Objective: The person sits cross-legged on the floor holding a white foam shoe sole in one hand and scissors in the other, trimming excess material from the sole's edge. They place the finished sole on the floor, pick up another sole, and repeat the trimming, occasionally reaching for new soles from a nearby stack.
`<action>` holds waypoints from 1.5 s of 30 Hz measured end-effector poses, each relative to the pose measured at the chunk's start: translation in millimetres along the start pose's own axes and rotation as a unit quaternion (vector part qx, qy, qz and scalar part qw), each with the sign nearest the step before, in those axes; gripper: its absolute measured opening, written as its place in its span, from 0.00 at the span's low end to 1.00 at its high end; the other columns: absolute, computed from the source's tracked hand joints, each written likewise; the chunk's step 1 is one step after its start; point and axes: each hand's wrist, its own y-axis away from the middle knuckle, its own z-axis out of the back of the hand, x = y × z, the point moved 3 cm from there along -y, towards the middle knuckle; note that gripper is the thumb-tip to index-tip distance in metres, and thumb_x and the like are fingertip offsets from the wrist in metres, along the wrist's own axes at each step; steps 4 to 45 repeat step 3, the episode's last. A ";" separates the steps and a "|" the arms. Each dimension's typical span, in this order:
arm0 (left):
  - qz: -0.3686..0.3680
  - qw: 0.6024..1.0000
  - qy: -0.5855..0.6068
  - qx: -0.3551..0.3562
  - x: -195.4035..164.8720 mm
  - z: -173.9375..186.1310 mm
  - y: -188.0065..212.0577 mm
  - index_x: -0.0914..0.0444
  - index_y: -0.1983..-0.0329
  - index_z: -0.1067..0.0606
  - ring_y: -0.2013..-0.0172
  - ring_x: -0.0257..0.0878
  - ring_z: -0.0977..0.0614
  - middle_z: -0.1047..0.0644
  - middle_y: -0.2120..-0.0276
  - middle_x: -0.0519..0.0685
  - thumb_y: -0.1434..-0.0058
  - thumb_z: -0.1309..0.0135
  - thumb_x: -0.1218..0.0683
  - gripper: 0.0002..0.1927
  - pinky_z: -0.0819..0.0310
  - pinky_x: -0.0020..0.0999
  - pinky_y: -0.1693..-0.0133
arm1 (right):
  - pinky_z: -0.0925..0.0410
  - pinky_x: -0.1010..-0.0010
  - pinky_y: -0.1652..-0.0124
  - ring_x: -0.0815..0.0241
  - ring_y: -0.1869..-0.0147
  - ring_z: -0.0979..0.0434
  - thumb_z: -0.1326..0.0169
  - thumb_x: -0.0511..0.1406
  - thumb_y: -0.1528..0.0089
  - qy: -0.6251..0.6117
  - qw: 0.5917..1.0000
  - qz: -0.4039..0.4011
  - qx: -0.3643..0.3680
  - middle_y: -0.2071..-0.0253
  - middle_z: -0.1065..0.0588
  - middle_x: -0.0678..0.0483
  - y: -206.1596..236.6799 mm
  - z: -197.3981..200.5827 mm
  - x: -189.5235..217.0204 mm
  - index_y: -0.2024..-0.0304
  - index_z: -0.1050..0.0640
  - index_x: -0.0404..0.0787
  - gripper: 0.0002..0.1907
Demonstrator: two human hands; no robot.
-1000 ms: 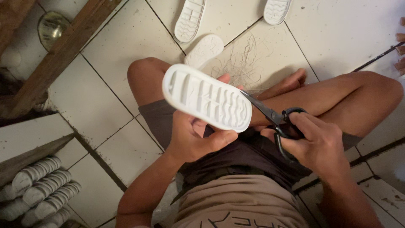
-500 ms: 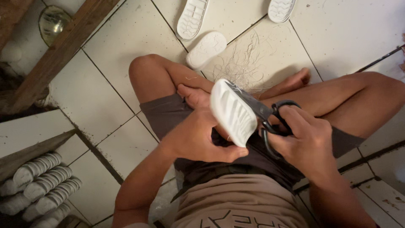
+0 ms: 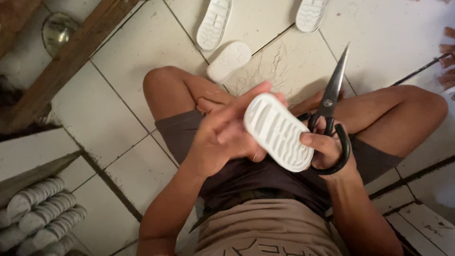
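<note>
I sit cross-legged on a tiled floor. A white ribbed shoe sole is held over my lap between both hands, tread side up. My left hand cups its left edge, fingers stretched along it. My right hand grips black-handled scissors with fingers through the loops, and its thumb presses on the sole's right edge. The scissor blades are closed and point up and away from me, clear of the sole.
Three more white soles lie on the tiles ahead, with thin trimmed shavings near my knees. Stacked white soles stand at the lower left. A wooden beam runs along the left. Another person's toes show at the right edge.
The sole turned from edge-on to tread up and shifted right. The scissors left the sole's edge and swung so the blades point upward.
</note>
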 end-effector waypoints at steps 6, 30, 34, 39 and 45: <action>-0.050 0.998 0.001 -0.050 5.3 4.2 -7.2 0.73 0.23 0.51 0.30 0.58 0.31 0.35 0.35 0.70 0.38 0.34 0.52 0.50 0.23 0.44 0.29 | 0.33 0.70 0.76 0.60 0.73 0.25 0.35 0.33 0.40 0.043 0.999 0.011 0.026 0.71 0.25 0.48 -21.7 -3.7 -12.4 0.65 0.25 0.28 0.13; -0.050 0.998 0.001 -0.050 5.3 4.2 -7.2 0.73 0.23 0.51 0.30 0.58 0.31 0.35 0.35 0.70 0.38 0.34 0.52 0.50 0.23 0.44 0.29 | 0.33 0.70 0.76 0.60 0.73 0.25 0.35 0.33 0.40 0.043 0.999 0.011 0.026 0.71 0.25 0.48 -21.7 -3.7 -12.4 0.65 0.25 0.28 0.13; -0.050 0.998 0.001 -0.050 5.3 4.2 -7.2 0.73 0.23 0.51 0.30 0.58 0.31 0.35 0.35 0.70 0.38 0.34 0.52 0.50 0.23 0.44 0.29 | 0.33 0.70 0.76 0.60 0.73 0.25 0.35 0.33 0.40 0.043 0.999 0.011 0.026 0.71 0.25 0.48 -21.7 -3.7 -12.4 0.65 0.25 0.28 0.13; -0.050 0.998 0.001 -0.050 5.3 4.2 -7.2 0.73 0.23 0.51 0.30 0.58 0.31 0.35 0.35 0.70 0.38 0.34 0.52 0.50 0.23 0.44 0.29 | 0.33 0.70 0.76 0.60 0.73 0.25 0.35 0.33 0.40 0.043 0.999 0.011 0.026 0.71 0.25 0.48 -21.7 -3.7 -12.4 0.65 0.25 0.28 0.13; -0.050 0.998 0.001 -0.050 5.3 4.2 -7.2 0.73 0.23 0.51 0.30 0.58 0.31 0.35 0.35 0.70 0.38 0.34 0.52 0.50 0.23 0.44 0.29 | 0.33 0.70 0.76 0.60 0.73 0.25 0.35 0.33 0.40 0.043 0.999 0.011 0.026 0.71 0.25 0.48 -21.7 -3.7 -12.4 0.65 0.25 0.28 0.13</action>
